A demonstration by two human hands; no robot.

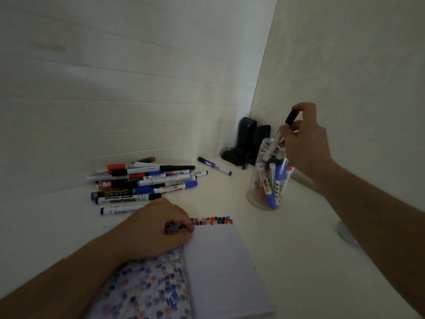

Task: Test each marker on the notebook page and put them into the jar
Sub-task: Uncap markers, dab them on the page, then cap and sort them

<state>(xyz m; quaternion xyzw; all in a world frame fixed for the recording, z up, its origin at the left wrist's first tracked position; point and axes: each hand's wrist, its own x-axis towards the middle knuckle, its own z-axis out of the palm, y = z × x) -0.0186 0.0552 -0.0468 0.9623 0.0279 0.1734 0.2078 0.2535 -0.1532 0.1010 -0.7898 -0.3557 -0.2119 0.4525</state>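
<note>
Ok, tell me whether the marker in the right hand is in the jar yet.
Partly in: the marker, pinched by the right hand, has its lower end past the jar rim.

The jar (268, 180) is clear, glossy plastic or glass; which one cannot be told. The markers (142, 183) in the heap have smooth plastic barrels, mostly white with printed labels, and glossy caps in black, blue and red. The marker (279, 137) at the jar mouth has a white plastic barrel and a black cap. The notebook (220, 268) is matt paper, its left page blotched with ink. The worktop (299, 261) looks smooth, matt and white. The wall (115, 88) behind is matt, with faint horizontal ridges. The dark speakers (247, 137) look like matt plastic.
</note>
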